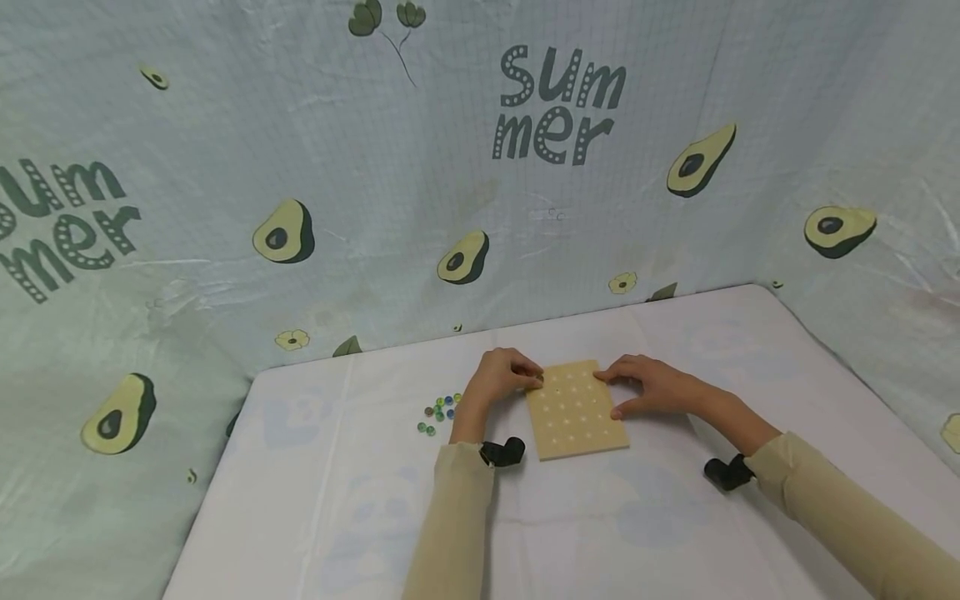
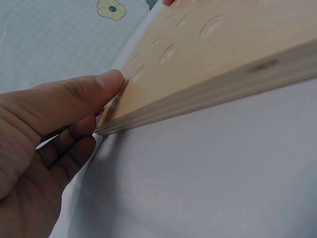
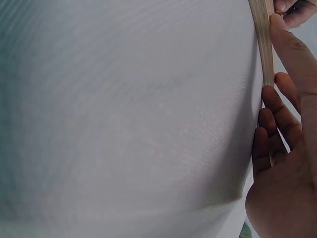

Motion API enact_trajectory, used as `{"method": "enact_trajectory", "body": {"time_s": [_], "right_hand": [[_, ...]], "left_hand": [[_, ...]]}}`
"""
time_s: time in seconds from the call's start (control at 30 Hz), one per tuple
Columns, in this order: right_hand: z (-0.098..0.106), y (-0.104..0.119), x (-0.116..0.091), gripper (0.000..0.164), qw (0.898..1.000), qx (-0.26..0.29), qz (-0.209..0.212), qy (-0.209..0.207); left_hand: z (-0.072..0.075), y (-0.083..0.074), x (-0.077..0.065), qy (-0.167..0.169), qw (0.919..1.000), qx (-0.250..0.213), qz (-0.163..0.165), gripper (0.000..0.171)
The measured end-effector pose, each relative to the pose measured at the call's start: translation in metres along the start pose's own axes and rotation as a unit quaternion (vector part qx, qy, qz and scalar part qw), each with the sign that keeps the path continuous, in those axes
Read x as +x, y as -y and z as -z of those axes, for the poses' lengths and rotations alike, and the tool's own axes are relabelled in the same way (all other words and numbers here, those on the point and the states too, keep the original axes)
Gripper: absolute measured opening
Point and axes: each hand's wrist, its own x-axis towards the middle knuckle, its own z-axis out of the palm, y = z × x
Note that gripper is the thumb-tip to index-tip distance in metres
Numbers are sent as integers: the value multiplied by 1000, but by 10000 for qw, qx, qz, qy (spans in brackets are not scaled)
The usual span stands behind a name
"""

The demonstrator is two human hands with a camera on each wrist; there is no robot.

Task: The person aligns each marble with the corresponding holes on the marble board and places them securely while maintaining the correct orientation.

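A square light wooden board [image 1: 577, 433] with rows of round hollows lies on the white cloth. At its far left corner is my left hand [image 1: 498, 375]; the thumb [image 2: 110, 82] reaches over the board's surface, the other fingers curled beside the corner. Thumb and index finger pinch what looks like a small dark marble, mostly hidden by the fingertips. My right hand [image 1: 656, 385] grips the board's right edge, with thumb and fingers spread along it. Several glass marbles [image 1: 431, 431], green, blue, yellow and brown, lie in a loose group left of my left forearm.
The white tablecloth [image 1: 360, 533] covers the table under the board and marbles. Behind and at both sides hangs a pale curtain [image 1: 375, 183] printed with avocados and lettering. Each wrist wears a small black camera [image 1: 510, 452].
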Motion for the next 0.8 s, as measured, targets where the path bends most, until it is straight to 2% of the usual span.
{"method": "enact_trajectory", "body": {"time_s": [0.27, 0.67, 0.8], "right_hand": [[-5, -2, -1, 73, 9999, 87, -117, 42], [2, 0, 0, 71, 9999, -28, -115, -22], [3, 2, 0, 71, 9999, -43, -134, 25]], "left_hand": [[7, 2, -9, -133, 9999, 29, -22, 20], [43, 4, -31, -412, 9991, 16, -127, 28], [52, 8, -43, -552, 9983, 0, -200, 29]]}}
